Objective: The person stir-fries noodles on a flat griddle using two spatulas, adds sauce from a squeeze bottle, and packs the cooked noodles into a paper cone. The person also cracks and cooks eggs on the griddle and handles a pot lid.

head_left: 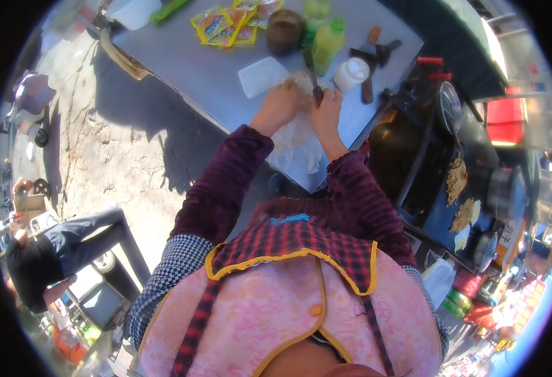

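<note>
A crumpled clear plastic bag (294, 143) hangs over the near corner of the metal-topped table (186, 70). My left hand (278, 106) is at its upper part, with the fingers bent onto the film. Close to its right, my right hand (326, 113) has its fingers closed around the dark handle of a knife (317, 94). The blade points away from me. Blur hides what lies between the hands. Just beyond them are a white plastic tub or lid (262, 77) and a white jar (351, 74).
Beyond stand a green-capped bottle (328, 45), a brown jar (284, 33) and yellow packets (231, 23). Scrapers (375, 49) lie to the right. A griddle (438, 212) holds noodle-like food (457, 179) and a pot (506, 193). Another person (35, 266) is at left.
</note>
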A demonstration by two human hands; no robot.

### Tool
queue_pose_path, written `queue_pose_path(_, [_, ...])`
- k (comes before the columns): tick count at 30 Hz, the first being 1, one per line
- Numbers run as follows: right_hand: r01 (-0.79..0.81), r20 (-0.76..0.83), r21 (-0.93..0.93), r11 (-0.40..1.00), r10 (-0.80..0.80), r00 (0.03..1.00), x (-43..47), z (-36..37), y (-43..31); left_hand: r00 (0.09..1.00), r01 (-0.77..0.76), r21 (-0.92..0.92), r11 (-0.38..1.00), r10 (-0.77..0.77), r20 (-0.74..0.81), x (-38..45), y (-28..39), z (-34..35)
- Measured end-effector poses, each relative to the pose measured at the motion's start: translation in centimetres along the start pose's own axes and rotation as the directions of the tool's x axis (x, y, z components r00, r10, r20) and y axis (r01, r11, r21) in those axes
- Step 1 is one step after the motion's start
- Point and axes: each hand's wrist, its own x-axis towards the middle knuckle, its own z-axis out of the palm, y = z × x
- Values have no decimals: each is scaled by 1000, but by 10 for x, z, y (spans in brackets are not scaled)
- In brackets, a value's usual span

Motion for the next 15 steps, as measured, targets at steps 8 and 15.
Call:
queue_pose_path(8, [-198,192,170,965,165,968,10,1,6,997,37,-192,981,-24,73,-8,-27,10])
queue_pose_path(15, [76,-85,282,956,-54,995,3,2,-9,1000,-1,-236,972,-4,-19,-13,-47,7])
